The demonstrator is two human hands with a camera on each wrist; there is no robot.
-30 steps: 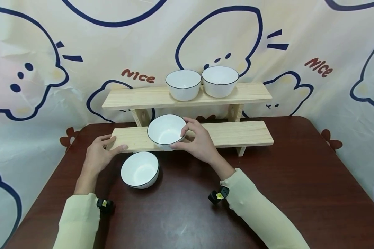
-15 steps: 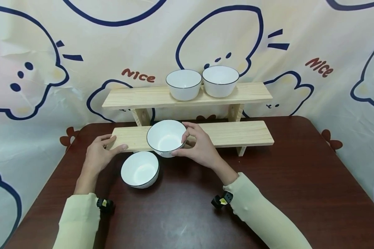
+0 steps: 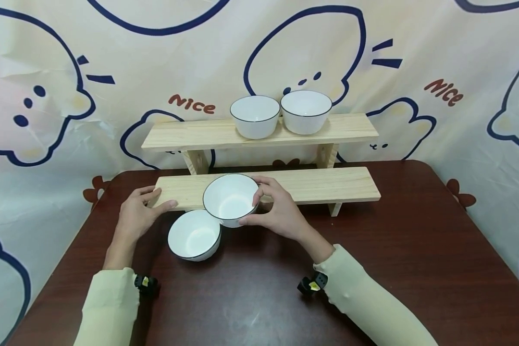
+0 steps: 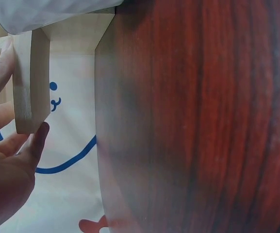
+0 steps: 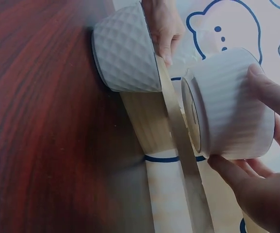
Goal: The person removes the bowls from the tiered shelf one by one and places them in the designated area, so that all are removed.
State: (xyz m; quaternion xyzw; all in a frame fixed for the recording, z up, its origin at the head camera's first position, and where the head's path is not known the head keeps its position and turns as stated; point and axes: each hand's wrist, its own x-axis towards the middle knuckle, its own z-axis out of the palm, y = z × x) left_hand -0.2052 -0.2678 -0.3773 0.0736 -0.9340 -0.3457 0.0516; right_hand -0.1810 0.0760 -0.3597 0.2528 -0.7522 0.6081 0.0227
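1. The white bowl (image 3: 230, 197) is in the right hand (image 3: 281, 209), over the front edge of the lower shelf (image 3: 324, 185); I can't tell whether its base touches wood.
2. Right thumb and fingers pinch the bowl's right side. The left hand (image 3: 140, 211) grips the shelf's left end between thumb and fingers.
3. My worry: the other bowl (image 3: 193, 235) sits on the table (image 3: 259, 298) just beside it, so a low move could knock the 2 together.
4. Pinched at 1 side only, the held bowl might tip or slip.
5. Its mouth faces up; being round, it has no long axis, and its central axis stands roughly upright.
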